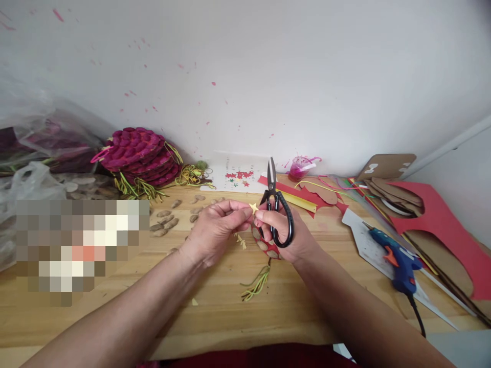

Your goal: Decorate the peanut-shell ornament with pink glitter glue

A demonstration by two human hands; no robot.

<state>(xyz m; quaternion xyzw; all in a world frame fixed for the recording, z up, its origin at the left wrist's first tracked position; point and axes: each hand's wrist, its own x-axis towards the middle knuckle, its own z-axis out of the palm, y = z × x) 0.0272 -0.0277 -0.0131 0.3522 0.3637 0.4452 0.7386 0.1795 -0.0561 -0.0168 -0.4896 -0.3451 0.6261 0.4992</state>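
Observation:
Near the middle of the table, my left hand pinches one side of a small yellow star. The thumb of my right hand touches the star's other side. Black-handled scissors hang in my right hand, blades pointing up and away, with its fingers through or around the handles. Below my hands lies a red round piece with peanut shells, partly hidden by my right hand. A yellow-green tassel trails from it. Yellow paper scraps lie beside it.
Loose peanuts and a stack of magenta pieces are at the left. A white sheet with small stars is at the back. At the right are a blue glue gun, red paper and cardboard.

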